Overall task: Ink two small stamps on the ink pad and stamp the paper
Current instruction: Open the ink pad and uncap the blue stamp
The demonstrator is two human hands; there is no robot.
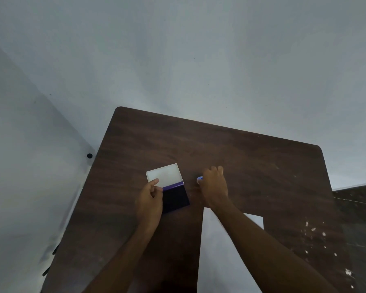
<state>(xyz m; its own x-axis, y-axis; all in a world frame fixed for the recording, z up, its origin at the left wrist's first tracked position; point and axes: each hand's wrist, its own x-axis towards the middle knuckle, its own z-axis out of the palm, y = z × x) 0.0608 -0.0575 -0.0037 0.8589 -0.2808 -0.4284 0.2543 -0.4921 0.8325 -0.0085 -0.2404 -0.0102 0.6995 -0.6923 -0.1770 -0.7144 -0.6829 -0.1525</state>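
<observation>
An ink pad (176,198) lies open on the brown table (251,166), its dark inked face toward me and its clear lid (164,174) folded flat beyond it. My left hand (149,203) rests on the pad's left edge, thumb touching the lid. My right hand (215,188) is closed over a small blue-and-white stamp (199,179), of which only the left end shows. A white paper (220,256) lies near me, partly under my right forearm. A second stamp is not visible.
The table stands against a pale wall with a floor edge at the left. White specks mark the table's right side. A darker surface (357,208) adjoins the table on the right. A small black knob (89,155) sits off the table's left corner.
</observation>
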